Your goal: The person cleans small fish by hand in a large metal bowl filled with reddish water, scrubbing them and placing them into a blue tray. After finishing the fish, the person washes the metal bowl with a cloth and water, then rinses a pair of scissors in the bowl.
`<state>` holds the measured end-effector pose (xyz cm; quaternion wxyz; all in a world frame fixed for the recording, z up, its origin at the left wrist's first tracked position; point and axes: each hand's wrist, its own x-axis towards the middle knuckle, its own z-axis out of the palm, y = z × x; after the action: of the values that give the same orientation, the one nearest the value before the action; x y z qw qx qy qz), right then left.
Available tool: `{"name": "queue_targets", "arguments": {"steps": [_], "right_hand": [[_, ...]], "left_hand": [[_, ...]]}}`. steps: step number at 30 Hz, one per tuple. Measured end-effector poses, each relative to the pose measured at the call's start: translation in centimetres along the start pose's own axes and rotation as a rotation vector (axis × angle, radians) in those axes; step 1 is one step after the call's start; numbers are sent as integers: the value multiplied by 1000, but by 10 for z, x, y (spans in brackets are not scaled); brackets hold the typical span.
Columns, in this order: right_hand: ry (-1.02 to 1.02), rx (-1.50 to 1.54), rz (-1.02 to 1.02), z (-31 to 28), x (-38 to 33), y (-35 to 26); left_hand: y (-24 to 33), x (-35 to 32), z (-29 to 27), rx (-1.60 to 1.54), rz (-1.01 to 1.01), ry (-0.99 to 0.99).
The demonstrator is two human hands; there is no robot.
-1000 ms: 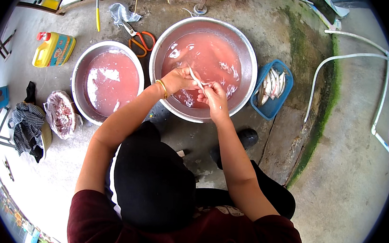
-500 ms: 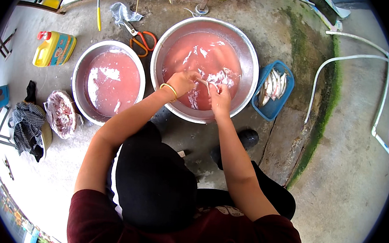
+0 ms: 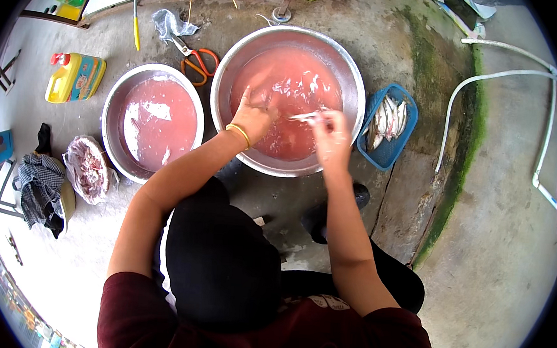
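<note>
My right hand (image 3: 333, 138), slightly blurred, pinches a small silvery fish (image 3: 303, 116) over the right side of the large metal basin (image 3: 224, 54). The fish points left from my fingertips. Cloudy pink water (image 3: 294, 70) fills much of that basin. At its left side is my left hand (image 3: 254, 120), wearing a yellow bangle; one finger stretches out and the others reach down to the water, partly hidden. I see nothing held in it. Right of the basin, a blue plastic basket (image 3: 386, 157) holds several small fish (image 3: 389, 119).
A smaller metal basin (image 3: 111, 109) of pink water stands at left, beside a bag-lined bowl (image 3: 88, 170) of scraps. Orange-handled scissors (image 3: 200, 66) and a yellow jug (image 3: 75, 78) lie beyond. A white hose (image 3: 451, 121) curves along the right.
My hands have parted. The right has moved right with the fish, while the left has let go and lowered its fingers to the water.
</note>
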<state>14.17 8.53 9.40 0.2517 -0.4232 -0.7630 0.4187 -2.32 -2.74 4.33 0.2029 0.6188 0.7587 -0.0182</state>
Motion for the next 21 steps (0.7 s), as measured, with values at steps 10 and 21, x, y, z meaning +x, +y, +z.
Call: {"name": "queue_targets", "arguments": {"steps": [10, 21], "right_hand": [[-35, -225, 74, -41, 37, 53], [-346, -642, 109, 71, 8, 109]], "left_hand": [[-26, -14, 45, -307, -25, 355], [-27, -16, 34, -439, 35, 423]]}}
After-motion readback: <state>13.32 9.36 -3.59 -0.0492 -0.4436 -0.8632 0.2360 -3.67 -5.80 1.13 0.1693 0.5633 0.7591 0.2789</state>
